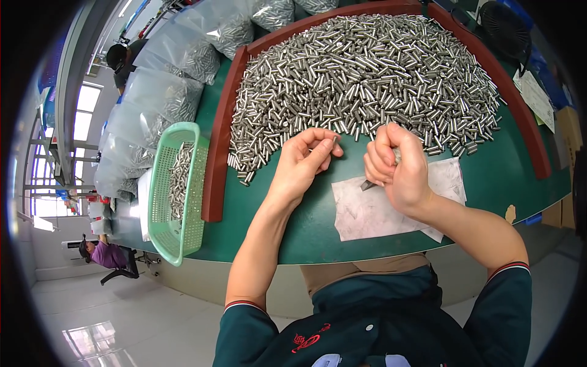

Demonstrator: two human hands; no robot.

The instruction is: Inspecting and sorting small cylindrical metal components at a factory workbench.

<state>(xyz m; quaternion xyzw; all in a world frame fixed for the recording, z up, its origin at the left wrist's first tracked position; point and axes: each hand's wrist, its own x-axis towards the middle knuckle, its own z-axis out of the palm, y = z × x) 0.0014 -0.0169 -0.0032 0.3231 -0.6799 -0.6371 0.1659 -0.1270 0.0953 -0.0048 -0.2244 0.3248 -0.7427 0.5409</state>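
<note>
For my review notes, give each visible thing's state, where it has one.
left hand, curled, contents unclear
right hand, closed around dark piece
metal pins, loose, heaped
green basket, part-filled with pins
clear bags, part-filled with metal pieces
white sheet, spread flat, smudged
red border, open on near side

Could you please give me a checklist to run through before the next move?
1. Right hand closed on dark object: ok.
2. Left hand empty: cannot tell, fingers curled in.
3. White sheet below right hand: ok.
4. Pin pile bordered by red rails on every side: not ok, near side open.
5. Green basket upright, pins inside: ok.
</note>
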